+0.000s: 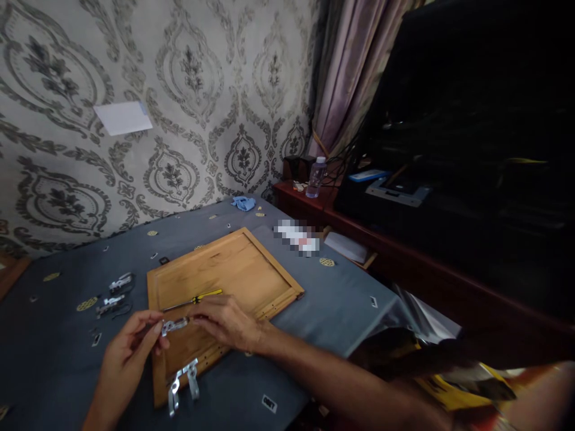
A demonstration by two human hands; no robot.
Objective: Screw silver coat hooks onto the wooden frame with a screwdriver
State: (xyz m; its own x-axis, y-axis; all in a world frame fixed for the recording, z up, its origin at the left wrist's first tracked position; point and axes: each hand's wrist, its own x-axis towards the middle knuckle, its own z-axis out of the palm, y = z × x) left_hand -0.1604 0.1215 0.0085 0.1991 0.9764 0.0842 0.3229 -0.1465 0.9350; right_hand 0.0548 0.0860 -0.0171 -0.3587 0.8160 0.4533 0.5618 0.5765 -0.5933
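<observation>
My left hand [130, 344] pinches a silver metal cabinet hinge [174, 325] at its left end, above a wooden cabinet door panel [251, 263]. My right hand [229, 323] is closed at the hinge's other end, thumb and fingers together; what they grip is too small to make out. Just beyond the hands, a screwdriver [207, 296] with a yellow and black handle lies on the panel. Two more silver hinges [183, 383] sit at the panel's near edge, beside small holes in its frame.
Several metal hinge parts [117, 293] lie left of the panel on the dark grey patterned tablecloth [54, 323]. A blue crumpled cloth [244, 203] rests near the wall. At the back right, a plastic bottle [316, 178] stands on a reddish-brown cabinet [291, 194] beside a large dark screen [471, 149].
</observation>
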